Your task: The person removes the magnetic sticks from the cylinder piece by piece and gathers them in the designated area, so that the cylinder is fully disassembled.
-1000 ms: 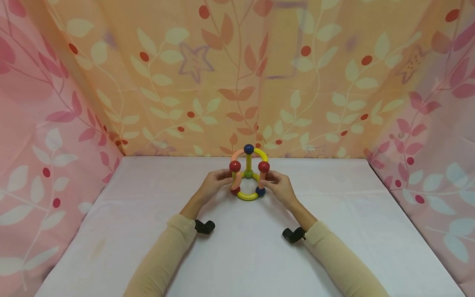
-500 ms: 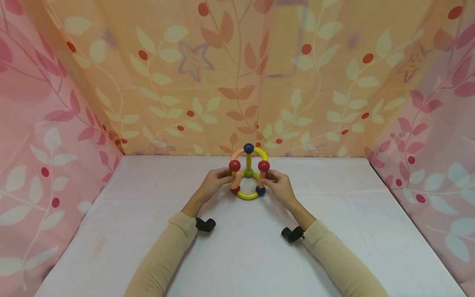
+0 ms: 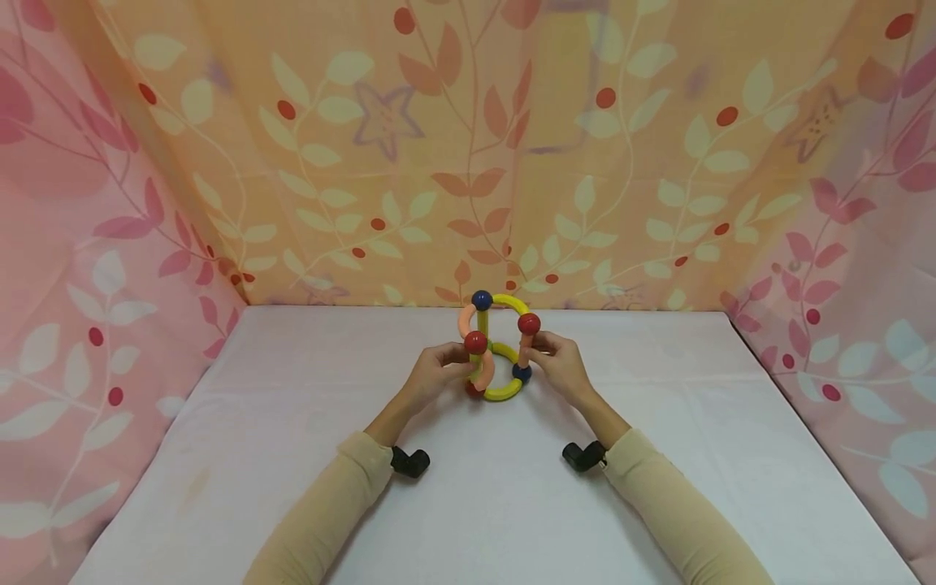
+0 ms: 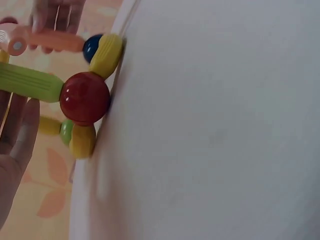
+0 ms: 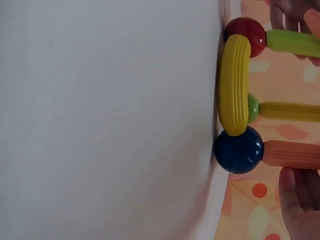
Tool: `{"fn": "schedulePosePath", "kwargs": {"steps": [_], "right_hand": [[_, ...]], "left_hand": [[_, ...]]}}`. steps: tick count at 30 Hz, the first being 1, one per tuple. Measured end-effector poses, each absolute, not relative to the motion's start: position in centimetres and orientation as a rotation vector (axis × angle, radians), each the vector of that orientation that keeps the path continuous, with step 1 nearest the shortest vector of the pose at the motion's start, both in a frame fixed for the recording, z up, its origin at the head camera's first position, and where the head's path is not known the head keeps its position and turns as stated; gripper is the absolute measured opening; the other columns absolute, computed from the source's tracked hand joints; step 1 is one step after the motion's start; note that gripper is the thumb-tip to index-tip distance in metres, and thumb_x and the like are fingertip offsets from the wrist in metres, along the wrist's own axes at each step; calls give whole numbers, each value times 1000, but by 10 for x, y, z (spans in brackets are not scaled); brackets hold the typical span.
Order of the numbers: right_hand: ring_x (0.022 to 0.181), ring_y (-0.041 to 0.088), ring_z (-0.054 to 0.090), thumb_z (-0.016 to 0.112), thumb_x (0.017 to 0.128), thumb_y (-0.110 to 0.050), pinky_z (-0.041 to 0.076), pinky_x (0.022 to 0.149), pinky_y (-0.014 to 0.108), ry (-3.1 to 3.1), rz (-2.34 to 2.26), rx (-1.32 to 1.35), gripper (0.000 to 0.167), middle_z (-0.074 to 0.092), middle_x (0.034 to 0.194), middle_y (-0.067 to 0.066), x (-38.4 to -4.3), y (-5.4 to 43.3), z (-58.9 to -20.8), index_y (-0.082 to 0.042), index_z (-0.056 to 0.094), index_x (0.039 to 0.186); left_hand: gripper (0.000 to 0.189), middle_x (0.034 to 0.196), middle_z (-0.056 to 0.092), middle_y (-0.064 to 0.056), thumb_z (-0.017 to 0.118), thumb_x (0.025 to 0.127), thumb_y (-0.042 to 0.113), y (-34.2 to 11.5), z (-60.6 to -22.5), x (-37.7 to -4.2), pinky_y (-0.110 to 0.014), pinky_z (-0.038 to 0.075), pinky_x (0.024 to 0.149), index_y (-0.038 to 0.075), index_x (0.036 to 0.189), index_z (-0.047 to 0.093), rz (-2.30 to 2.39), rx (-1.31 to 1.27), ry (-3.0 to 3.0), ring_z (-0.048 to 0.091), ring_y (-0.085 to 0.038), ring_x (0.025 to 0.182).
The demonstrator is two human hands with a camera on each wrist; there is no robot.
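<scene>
A ball-and-stick building toy stands on the white table, built of curved and straight sticks joined by coloured balls. My left hand holds its left side at the green upright stick, between two red balls. On the right, my right hand pinches the orange upright stick above a blue ball. From the upper left red ball hangs a curved orange stick, its lower end free. Another blue ball tops the yellow upright at the back.
The white table runs back to an orange leaf-patterned curtain. Pink patterned cloth hangs at both sides. Black wrist cameras sit on both wrists.
The toy has turned a little. Its left side has come towards me and to the right with my left hand, while its top blue ball has shifted left. Both hands keep their hold.
</scene>
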State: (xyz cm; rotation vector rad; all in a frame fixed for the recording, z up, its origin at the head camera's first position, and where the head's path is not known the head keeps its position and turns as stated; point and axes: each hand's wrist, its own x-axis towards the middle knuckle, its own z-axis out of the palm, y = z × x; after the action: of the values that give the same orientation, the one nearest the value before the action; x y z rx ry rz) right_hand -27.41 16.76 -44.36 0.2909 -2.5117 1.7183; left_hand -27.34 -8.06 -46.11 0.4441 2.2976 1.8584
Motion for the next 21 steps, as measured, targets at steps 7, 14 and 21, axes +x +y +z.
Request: {"fn": "schedulePosePath", "kwargs": {"steps": [7,14,21], "right_hand": [[105,35,62,66,91,-5,49,84,21,-2521,1736,319,22,68,107,27,-272,169,-429,8,67,109],[109,32,62,67,92,-12,49,97,40,-2528,1712,301,25,68,111,22,-284,175,-444,3,68,112],[106,31,63,66,92,-13,52,91,33,-2512,1719,312,25,69,109,22,-286,175,-445,3,67,112]], "left_hand": [[33,113,70,-11,72,88,18,-63,-456,-253,-41,47,100,7,119,68,1875,489,2311,59,-23,111],[32,112,70,-12,72,88,18,-49,-456,-240,-34,51,94,6,118,67,1867,529,2288,61,-22,109],[34,114,69,-14,72,88,17,-37,-458,-236,-39,50,97,6,120,64,1899,587,2255,62,-24,110]]}}
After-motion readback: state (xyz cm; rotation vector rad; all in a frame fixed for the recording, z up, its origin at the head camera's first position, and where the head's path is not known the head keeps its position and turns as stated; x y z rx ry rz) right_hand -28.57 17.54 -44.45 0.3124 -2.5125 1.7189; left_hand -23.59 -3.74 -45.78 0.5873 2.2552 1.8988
